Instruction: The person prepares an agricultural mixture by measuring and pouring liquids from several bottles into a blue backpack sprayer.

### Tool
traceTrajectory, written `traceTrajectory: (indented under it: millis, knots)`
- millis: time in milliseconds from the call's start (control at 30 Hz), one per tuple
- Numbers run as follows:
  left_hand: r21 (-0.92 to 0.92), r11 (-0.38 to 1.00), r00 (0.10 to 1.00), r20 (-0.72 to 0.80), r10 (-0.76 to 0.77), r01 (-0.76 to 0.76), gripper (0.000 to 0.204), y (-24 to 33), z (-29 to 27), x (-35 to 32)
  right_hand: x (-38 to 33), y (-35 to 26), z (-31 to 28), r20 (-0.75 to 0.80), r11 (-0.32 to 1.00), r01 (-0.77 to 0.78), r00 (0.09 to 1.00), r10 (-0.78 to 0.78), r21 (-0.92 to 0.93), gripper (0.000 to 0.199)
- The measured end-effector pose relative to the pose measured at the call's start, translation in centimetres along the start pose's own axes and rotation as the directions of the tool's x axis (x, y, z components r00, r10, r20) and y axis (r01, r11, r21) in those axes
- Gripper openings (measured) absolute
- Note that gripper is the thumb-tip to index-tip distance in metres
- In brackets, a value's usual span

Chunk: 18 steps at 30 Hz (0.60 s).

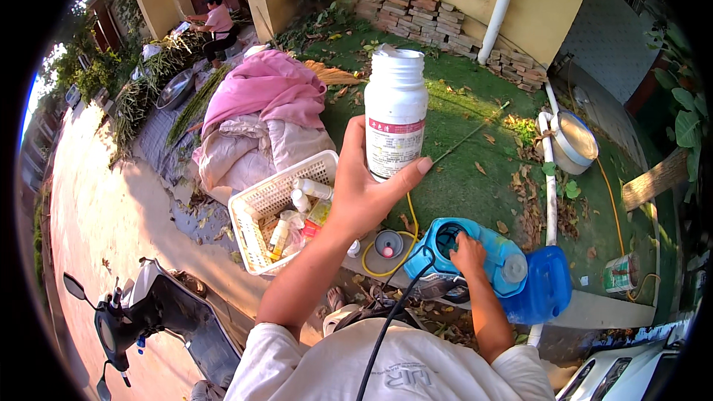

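Wht btl (396, 89), red stripe (396, 128); blu tank (500, 247).

You're getting strong sun on the pavement (89, 200), shadow over most of the lawn (475, 189), fisheye edges curving into black.

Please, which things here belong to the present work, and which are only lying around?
Seems part of the work:
white bottle, in the left hand
light-blue tank, right hand at its opening
perhaps the cream basket nearby

Seems just lying about:
pink cloth
brick pile
parked scooter
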<state>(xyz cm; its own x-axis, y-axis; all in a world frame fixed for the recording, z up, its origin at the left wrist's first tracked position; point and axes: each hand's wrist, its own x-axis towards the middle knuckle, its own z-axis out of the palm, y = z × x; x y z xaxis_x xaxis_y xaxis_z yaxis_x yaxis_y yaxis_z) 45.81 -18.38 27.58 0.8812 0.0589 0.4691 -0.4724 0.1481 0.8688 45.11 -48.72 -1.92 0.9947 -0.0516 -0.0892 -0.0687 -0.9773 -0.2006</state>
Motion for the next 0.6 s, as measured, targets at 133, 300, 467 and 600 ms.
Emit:
traceTrajectory:
  millis: [133, 300, 467, 600]
  knots:
    - [-0.009, 1.000, 1.000, 0.005, -0.005, 0.005, 0.063, 0.6, 0.1, 0.1, -0.4, 0.3, -0.3, -0.072, 0.994, 0.004, 0.997, 0.004, 0.112, 0.035]
    - [-0.028, 1.000, 1.000, 0.017, 0.011, -0.011, 0.062, 0.4, 0.4, 0.4, -1.5, 2.3, 0.7, -0.160, 0.960, 0.042, 0.987, 0.003, 0.276, 0.038]
    - [-0.039, 0.999, 0.999, 0.031, -0.014, 0.016, 0.063, 0.8, 0.5, 0.5, -3.2, 2.7, 0.5, -0.230, 0.937, 0.059, 0.973, 0.024, 0.344, 0.040]
    - [-0.024, 1.000, 0.999, 0.047, -0.002, 0.003, 0.063, 0.4, 0.5, 0.7, -4.2, 2.6, -0.4, -0.265, 0.935, 0.114, 0.964, -0.023, 0.335, 0.040]
